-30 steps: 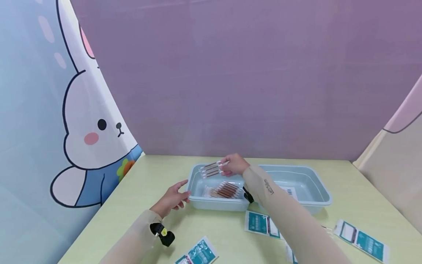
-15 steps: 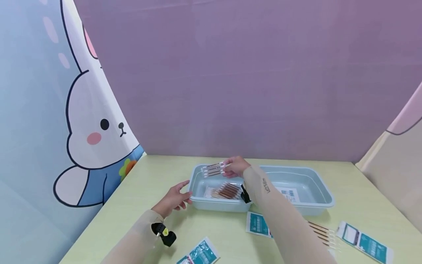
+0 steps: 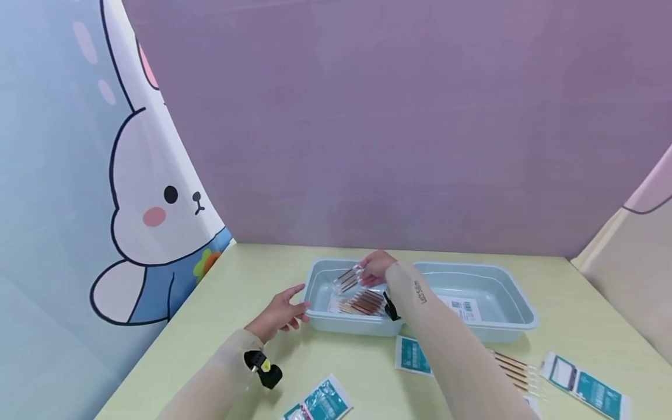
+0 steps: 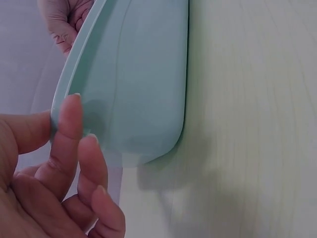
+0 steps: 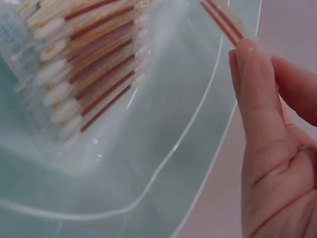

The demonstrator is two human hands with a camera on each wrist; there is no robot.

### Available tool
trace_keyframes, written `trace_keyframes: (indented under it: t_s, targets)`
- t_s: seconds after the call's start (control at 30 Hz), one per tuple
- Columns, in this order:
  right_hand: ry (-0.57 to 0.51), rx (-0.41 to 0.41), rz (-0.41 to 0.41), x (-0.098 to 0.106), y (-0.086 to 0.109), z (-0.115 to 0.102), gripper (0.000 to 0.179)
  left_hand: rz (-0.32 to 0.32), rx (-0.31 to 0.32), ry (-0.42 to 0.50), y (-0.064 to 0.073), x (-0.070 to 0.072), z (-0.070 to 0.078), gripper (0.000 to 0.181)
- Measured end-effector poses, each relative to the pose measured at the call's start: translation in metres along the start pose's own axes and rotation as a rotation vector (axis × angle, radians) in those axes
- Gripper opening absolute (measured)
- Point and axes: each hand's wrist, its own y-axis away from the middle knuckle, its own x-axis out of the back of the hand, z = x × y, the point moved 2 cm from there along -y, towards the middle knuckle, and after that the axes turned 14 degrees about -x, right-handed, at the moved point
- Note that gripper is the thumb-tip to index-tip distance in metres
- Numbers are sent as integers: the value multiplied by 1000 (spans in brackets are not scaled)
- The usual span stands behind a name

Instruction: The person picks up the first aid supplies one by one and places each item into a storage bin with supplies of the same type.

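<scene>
My right hand (image 3: 375, 268) pinches a strip of cotton swabs (image 3: 347, 280) with brown-red sticks and white ends, held above the left light-blue plastic basin (image 3: 352, 324). In the right wrist view, part of this strip (image 5: 223, 22) shows at the fingertips. More swabs (image 3: 364, 303) in clear wrapping lie inside that basin, side by side in the right wrist view. My left hand (image 3: 278, 315) holds the rim at the basin's left end; in the left wrist view, thumb and forefinger (image 4: 69, 119) lie on either side of the rim.
Another light-blue basin (image 3: 504, 297) stands at the right, a white label (image 3: 462, 308) inside it. On the pale table lie teal-and-white packets (image 3: 588, 388), (image 3: 415, 356), (image 3: 320, 402) and another row of swabs (image 3: 511, 370), partly behind my right forearm. A purple cloth (image 3: 367, 128) hangs behind.
The swab strip has lowered toward the basin and turned from nearly level to slanting downward. My right hand has moved slightly right and down in view. My left hand keeps its place on the rim.
</scene>
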Motion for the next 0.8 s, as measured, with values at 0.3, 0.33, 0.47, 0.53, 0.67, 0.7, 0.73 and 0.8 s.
trace_keyframes:
  t_s: [0.3,0.33,0.47,0.53,0.67,0.7,0.73,0.8]
  targets:
    - [177,0,89,2,-12,-4,28,5,3,-6,1,1,-2,57]
    - [198,-3,103,4,-12,-3,29,-2,1,-5,0,1,-2,57]
    - [304,5,134,16,-5,-3,38,-5,-1,4,0,1,-1,56]
    - [340,33,119,23,1,-4,41,-1,-1,10,0,1,-2,56]
    - [312,122,-18,34,11,2,40,-7,-3,27,2,2,-2,56]
    - [304,145,-53,37,13,5,39,-10,-4,32,2,2,-2,56]
    - [292,169,-84,40,15,8,38,-11,-6,36,2,2,-2,56]
    - [281,213,-134,46,18,16,37,-11,-8,43,2,3,-3,56]
